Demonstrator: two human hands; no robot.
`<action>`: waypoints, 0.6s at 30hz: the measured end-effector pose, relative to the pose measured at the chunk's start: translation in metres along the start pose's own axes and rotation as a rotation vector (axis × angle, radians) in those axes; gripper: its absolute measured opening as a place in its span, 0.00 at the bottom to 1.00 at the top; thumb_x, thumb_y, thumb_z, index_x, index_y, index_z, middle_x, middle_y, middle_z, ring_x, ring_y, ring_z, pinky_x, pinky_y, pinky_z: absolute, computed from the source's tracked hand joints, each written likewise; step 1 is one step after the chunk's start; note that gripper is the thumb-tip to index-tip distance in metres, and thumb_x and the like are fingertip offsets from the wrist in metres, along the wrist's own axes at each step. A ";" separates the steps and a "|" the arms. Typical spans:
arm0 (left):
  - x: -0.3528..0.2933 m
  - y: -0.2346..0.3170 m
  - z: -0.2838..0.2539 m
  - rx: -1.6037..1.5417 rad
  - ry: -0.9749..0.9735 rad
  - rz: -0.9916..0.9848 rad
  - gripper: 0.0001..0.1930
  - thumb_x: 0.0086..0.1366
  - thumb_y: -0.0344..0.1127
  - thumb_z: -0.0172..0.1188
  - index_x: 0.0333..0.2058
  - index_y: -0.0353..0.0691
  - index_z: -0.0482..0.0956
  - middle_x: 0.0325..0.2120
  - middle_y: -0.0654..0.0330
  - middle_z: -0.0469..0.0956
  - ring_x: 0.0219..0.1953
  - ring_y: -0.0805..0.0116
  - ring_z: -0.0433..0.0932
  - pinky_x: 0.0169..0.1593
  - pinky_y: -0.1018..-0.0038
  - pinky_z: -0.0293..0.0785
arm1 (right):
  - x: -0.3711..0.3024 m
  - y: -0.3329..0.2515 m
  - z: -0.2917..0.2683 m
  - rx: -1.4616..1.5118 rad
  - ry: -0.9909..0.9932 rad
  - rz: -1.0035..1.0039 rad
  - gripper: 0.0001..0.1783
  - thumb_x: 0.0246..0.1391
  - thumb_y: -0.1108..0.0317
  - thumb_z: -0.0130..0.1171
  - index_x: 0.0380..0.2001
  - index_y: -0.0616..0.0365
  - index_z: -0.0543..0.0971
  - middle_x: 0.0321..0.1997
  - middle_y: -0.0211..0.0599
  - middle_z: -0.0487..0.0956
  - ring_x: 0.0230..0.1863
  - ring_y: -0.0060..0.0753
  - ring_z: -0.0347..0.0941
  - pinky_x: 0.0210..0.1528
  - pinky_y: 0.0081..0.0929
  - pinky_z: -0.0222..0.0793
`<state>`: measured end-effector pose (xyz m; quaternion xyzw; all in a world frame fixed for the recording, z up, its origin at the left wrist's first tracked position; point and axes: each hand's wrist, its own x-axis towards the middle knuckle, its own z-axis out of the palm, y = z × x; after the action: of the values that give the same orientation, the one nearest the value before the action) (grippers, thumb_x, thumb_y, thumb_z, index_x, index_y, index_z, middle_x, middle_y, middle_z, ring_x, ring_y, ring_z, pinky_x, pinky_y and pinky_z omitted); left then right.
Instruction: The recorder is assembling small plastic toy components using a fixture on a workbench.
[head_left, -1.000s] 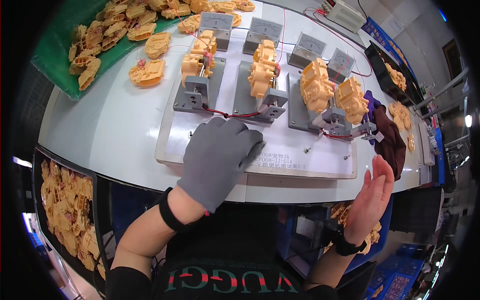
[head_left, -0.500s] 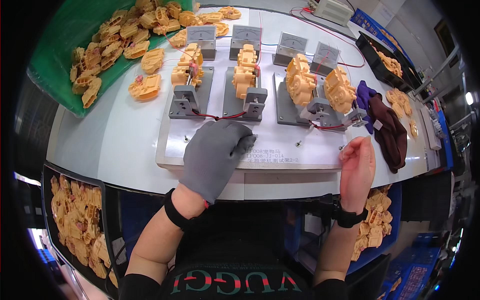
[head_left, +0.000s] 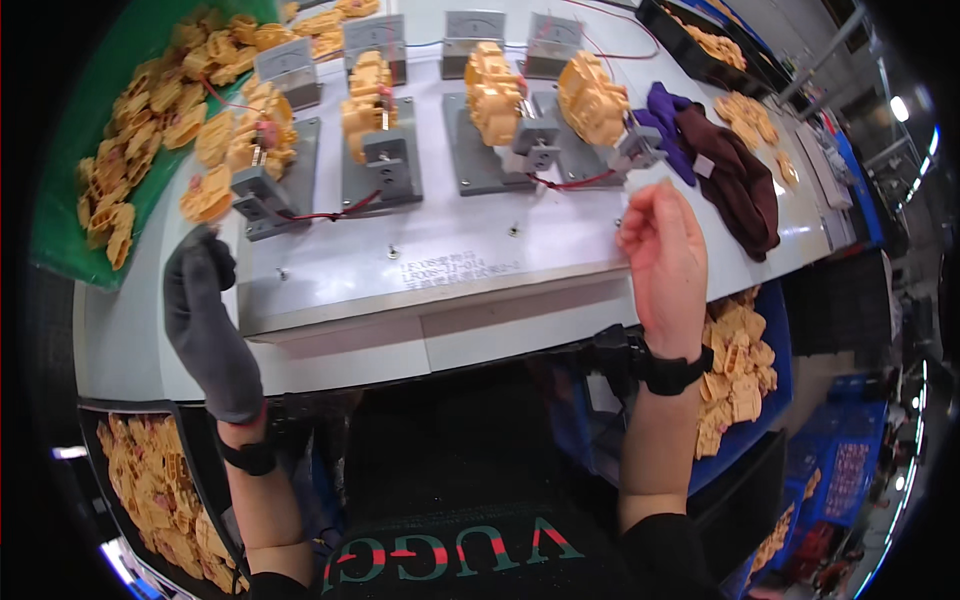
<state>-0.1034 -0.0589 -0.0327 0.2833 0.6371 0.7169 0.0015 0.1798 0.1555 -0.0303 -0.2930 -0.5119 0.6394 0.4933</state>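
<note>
My left hand (head_left: 205,320) wears a grey glove and hovers at the left front edge of the white fixture plate (head_left: 440,265), fingers curled, holding nothing I can see. My right hand (head_left: 665,262) is bare, with a black wristband, fingers loosely bent over the plate's right front corner, empty. On the plate stand several grey clamp fixtures (head_left: 385,160) loaded with orange plastic parts (head_left: 495,90) and wired with red leads. A loose orange part (head_left: 207,196) lies just beyond my left hand.
A green tray (head_left: 70,220) of orange parts sits far left. Dark purple and maroon gloves (head_left: 725,165) lie right of the fixtures. Bins of orange parts hang under the table at the lower left (head_left: 150,480) and lower right (head_left: 735,370). Grey meters (head_left: 470,25) line the back.
My left hand slid from the plate's middle front to its left edge. My right hand rose from beside the table onto the plate's right corner. The view shifted left.
</note>
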 end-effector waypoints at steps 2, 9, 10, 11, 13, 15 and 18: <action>0.006 -0.015 -0.010 -0.024 -0.011 -0.113 0.15 0.72 0.38 0.48 0.48 0.34 0.77 0.34 0.67 0.77 0.37 0.80 0.71 0.46 0.81 0.66 | 0.001 -0.001 0.004 -0.023 0.004 0.001 0.15 0.67 0.58 0.48 0.33 0.58 0.76 0.29 0.25 0.73 0.32 0.16 0.67 0.37 0.16 0.65; -0.008 -0.015 0.011 0.054 -0.007 -0.186 0.11 0.70 0.34 0.51 0.43 0.34 0.78 0.34 0.66 0.76 0.34 0.81 0.70 0.42 0.81 0.69 | -0.005 -0.003 0.008 -0.244 0.028 -0.028 0.16 0.66 0.58 0.49 0.34 0.60 0.77 0.29 0.26 0.75 0.32 0.15 0.69 0.38 0.16 0.66; -0.009 -0.015 0.011 0.055 -0.006 -0.189 0.11 0.70 0.34 0.51 0.43 0.34 0.78 0.34 0.66 0.76 0.34 0.81 0.70 0.42 0.81 0.69 | -0.005 -0.003 0.009 -0.286 0.040 -0.044 0.16 0.66 0.58 0.49 0.34 0.60 0.77 0.30 0.26 0.76 0.32 0.15 0.70 0.37 0.16 0.67; -0.010 -0.015 0.011 0.071 -0.055 -0.185 0.11 0.70 0.33 0.51 0.43 0.33 0.77 0.34 0.66 0.76 0.33 0.81 0.70 0.42 0.81 0.69 | -0.006 -0.002 0.010 -0.286 0.040 -0.041 0.16 0.66 0.58 0.49 0.34 0.60 0.77 0.30 0.26 0.76 0.32 0.15 0.70 0.37 0.16 0.67; -0.010 -0.016 0.010 0.092 -0.104 -0.182 0.10 0.70 0.32 0.52 0.43 0.33 0.77 0.34 0.66 0.76 0.33 0.81 0.70 0.41 0.81 0.70 | -0.006 0.001 0.013 -0.330 0.033 -0.052 0.15 0.66 0.59 0.50 0.35 0.60 0.77 0.30 0.25 0.76 0.32 0.14 0.70 0.37 0.15 0.67; -0.009 -0.019 0.008 0.134 -0.114 -0.179 0.10 0.70 0.31 0.51 0.43 0.32 0.77 0.33 0.65 0.76 0.33 0.81 0.70 0.39 0.82 0.70 | -0.006 0.005 0.017 -0.345 0.026 -0.047 0.15 0.65 0.60 0.51 0.35 0.61 0.77 0.30 0.25 0.76 0.32 0.14 0.70 0.37 0.14 0.67; -0.009 -0.013 0.012 0.133 -0.131 -0.170 0.09 0.69 0.31 0.51 0.43 0.32 0.77 0.32 0.65 0.75 0.32 0.81 0.70 0.39 0.82 0.70 | -0.010 -0.005 0.015 -0.369 0.032 -0.076 0.14 0.65 0.60 0.51 0.35 0.61 0.77 0.31 0.25 0.77 0.32 0.14 0.70 0.37 0.14 0.66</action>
<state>-0.0953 -0.0491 -0.0475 0.2739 0.7033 0.6505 0.0849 0.1717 0.1410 -0.0226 -0.3691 -0.6232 0.5110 0.4629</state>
